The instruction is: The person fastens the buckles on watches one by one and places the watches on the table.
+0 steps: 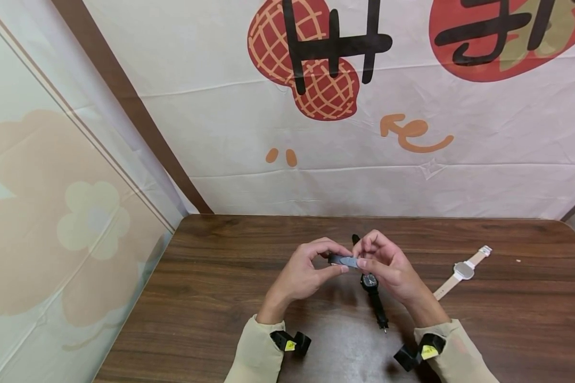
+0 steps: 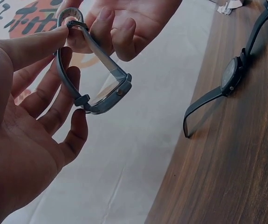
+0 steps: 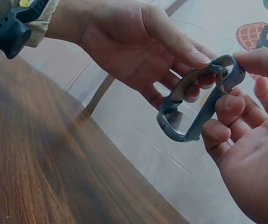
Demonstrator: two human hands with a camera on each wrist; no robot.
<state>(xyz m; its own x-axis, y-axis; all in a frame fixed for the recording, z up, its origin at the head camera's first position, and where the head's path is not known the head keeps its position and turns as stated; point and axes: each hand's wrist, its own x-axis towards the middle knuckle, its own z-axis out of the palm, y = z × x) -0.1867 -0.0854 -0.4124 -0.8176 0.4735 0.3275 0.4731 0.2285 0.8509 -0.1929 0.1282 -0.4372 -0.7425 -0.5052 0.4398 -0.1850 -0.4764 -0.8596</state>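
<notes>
Between both hands is a wristwatch (image 1: 347,261) with a grey-blue strap, held up off the table. Its strap bends into a loop, and the two ends meet at the buckle (image 3: 221,72). My left hand (image 1: 309,268) pinches the strap beside the buckle with thumb and fingers, the watch case (image 2: 109,98) hanging below. From the other side, my right hand (image 1: 392,267) grips the strap end with its thumb on top and fingers curled beneath. Beneath the hands, a black wristwatch (image 1: 370,281) lies unfastened on the table, partly covered by the right hand in the head view.
Right of the hands, a wristwatch with a pale strap (image 1: 463,271) lies on the brown wooden table (image 1: 211,298). A printed cloth (image 1: 211,122) hangs behind the table's back edge, and another hanging (image 1: 43,213) borders the left side.
</notes>
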